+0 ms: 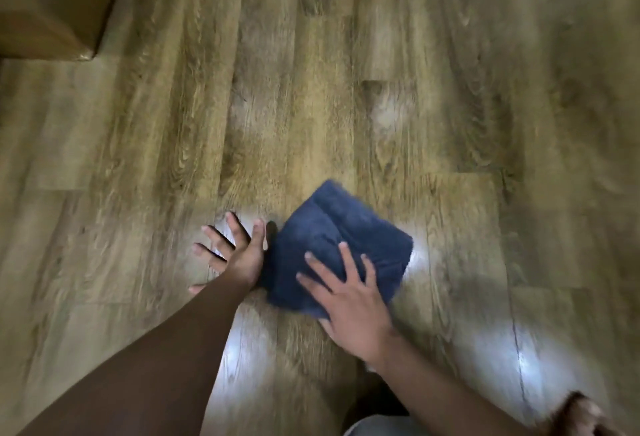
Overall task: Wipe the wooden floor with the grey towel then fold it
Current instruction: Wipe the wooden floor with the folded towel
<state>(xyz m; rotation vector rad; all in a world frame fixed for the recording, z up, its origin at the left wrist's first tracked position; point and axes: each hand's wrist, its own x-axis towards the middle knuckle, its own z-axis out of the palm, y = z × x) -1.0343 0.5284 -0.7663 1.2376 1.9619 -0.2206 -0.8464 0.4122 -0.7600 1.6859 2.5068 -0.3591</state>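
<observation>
Head view: the towel (337, 245), which looks dark blue-grey here, lies bunched in a rough folded square on the floor (346, 89), low and a little right of centre. Its long axis runs from about 11 o'clock to 5 o'clock, with the far corner at 11.

The right hand (349, 300) lies flat on the towel's near corner, fingers straight and spread, pressing the cloth down and not clenched round it. From this hand the bulk of the towel lies toward 12 o'clock.

The left hand (230, 252) is released, fingers splayed, palm on the bare floor just beside the towel's left edge. It may brush that edge, but blur hides the contact. From it the towel lies at 3 o'clock.

I judge the right hand the nearer 1 and the 1 driving the wipe; the left looks like a brace.

A brown box (48, 2) sits at 10 o'clock, well apart.
</observation>
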